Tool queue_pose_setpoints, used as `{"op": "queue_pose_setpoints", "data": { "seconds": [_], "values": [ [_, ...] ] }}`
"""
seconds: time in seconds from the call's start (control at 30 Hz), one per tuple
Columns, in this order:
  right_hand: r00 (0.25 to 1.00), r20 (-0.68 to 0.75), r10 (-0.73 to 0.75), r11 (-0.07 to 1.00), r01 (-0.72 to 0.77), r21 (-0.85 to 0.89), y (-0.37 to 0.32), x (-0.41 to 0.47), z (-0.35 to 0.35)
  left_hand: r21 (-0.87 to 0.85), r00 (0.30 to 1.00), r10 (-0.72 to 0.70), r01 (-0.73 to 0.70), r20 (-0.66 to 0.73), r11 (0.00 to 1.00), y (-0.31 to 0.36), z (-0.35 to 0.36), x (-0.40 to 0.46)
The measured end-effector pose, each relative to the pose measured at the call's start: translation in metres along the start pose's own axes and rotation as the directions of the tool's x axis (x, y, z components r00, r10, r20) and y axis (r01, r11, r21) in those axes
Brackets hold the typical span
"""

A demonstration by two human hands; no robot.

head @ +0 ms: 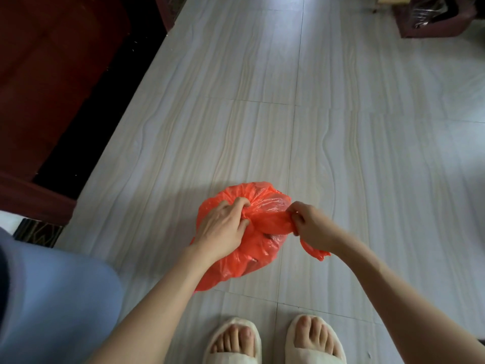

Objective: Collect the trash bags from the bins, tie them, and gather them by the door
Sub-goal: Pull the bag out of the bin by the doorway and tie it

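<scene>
So there's one orange trash bag sitting on the pale tiled floor, right in front of the person's feet. The bag's body is lying lengthwise from the near-left up toward the far-right, and its gathered neck is being stretched out sideways, pointing to the right.

Both hands are working on it. The left hand is gripping the bunched plastic at the top of the bag, fingers curled in tight. The right hand is pinching the twisted strip of plastic, fingers curled round it, and a loose end is hanging out below that hand.

Two cream slippers are showing at the bottom edge, one on each foot. Off to the left a dark red wooden door is standing along the edge of the floor, with a patterned mat lying near its base. Way up in the far-right corner, well apart from the bag, a dark red bin with shiny plastic in it is sitting. Nothing is lying between the bag and the door.
</scene>
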State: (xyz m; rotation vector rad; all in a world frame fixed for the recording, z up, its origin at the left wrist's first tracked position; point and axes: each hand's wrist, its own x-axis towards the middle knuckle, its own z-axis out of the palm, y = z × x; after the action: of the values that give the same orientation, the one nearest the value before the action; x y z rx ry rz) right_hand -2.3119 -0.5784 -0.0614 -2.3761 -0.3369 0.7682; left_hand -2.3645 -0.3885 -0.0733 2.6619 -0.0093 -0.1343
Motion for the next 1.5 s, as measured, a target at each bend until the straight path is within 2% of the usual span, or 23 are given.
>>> {"op": "queue_pose_setpoints", "data": {
  "seconds": [0.07,0.17,0.27,0.37,0.47,0.6,0.7,0.87,0.93,0.97,1.0,1.07,1.13,1.17,1.23,1.33,1.43,1.5],
  "values": [
    [0.997,-0.079,0.004,1.0,-0.004,0.011,0.002,-0.001,0.002,-0.043,1.0,0.029,-0.029,0.003,0.999,-0.002,0.006,-0.001],
    [0.981,-0.192,0.028,0.998,-0.037,-0.046,0.009,-0.002,0.006,-0.06,0.996,0.062,-0.066,-0.068,0.996,-0.008,0.013,0.003],
    [0.963,-0.268,-0.023,0.953,-0.06,-0.296,0.025,-0.006,0.011,0.044,0.97,0.215,-0.211,-0.116,0.976,-0.01,0.015,0.002],
    [0.948,-0.304,-0.092,0.894,-0.056,-0.444,0.038,-0.01,0.003,0.153,0.925,0.357,-0.337,-0.129,0.929,-0.018,0.01,-0.003],
    [0.936,-0.295,-0.192,0.817,-0.014,-0.577,0.052,-0.009,-0.007,0.302,0.85,0.489,-0.423,-0.195,0.854,-0.038,0.004,-0.006],
    [0.924,-0.267,-0.274,0.793,0.06,-0.606,0.062,-0.009,-0.014,0.442,0.764,0.606,-0.476,-0.22,0.761,-0.06,-0.003,-0.01],
    [0.91,-0.266,-0.318,0.773,0.087,-0.628,0.072,-0.005,-0.016,0.473,0.757,0.625,-0.487,-0.189,0.734,-0.066,-0.001,-0.005],
    [0.911,-0.283,-0.3,0.786,0.068,-0.615,0.09,0.025,-0.013,0.474,0.836,0.52,-0.391,-0.175,0.789,-0.079,0.017,0.023],
    [0.947,-0.228,-0.224,0.801,0.046,-0.597,0.085,0.031,-0.008,0.454,0.89,0.438,-0.339,-0.13,0.824,-0.083,0.026,0.027],
    [0.968,-0.187,-0.169,0.83,0.037,-0.556,0.082,0.033,-0.003,0.433,0.921,0.374,-0.295,-0.106,0.851,-0.084,0.029,0.026],
    [0.994,-0.101,-0.03,0.885,-0.02,-0.465,0.076,0.03,0.002,0.428,0.953,0.294,-0.237,-0.072,0.872,-0.083,0.029,0.025],
    [0.978,0.094,0.185,0.945,-0.151,-0.291,0.06,0.019,0.015,0.439,0.996,0.076,-0.086,0.039,0.894,-0.072,0.022,0.019],
    [0.929,0.249,0.273,0.956,-0.232,-0.18,0.037,0.01,0.016,0.397,0.966,-0.163,0.072,0.201,0.915,-0.053,0.003,0.022],
    [0.909,0.299,0.29,0.955,-0.256,-0.147,0.024,0.004,0.006,0.38,0.914,-0.264,0.136,0.308,0.915,-0.039,-0.014,0.027],
    [0.891,0.34,0.302,0.952,-0.303,-0.049,-0.009,-0.004,-0.018,0.391,0.85,-0.362,0.207,0.382,0.897,-0.015,-0.045,0.034],
    [0.881,0.318,0.351,0.896,-0.415,0.161,-0.065,-0.02,-0.068,0.424,0.886,-0.304,0.14,0.35,0.895,0.027,-0.104,0.043],
    [0.89,0.263,0.373,0.865,-0.436,0.247,-0.119,-0.043,-0.126,0.324,0.949,-0.164,0.072,0.268,0.943,0.075,-0.174,0.054],
    [0.891,0.196,0.41,0.839,-0.453,0.303,-0.149,-0.064,-0.166,0.303,0.955,-0.129,0.044,0.266,0.952,0.111,-0.219,0.06]
  ]
}}
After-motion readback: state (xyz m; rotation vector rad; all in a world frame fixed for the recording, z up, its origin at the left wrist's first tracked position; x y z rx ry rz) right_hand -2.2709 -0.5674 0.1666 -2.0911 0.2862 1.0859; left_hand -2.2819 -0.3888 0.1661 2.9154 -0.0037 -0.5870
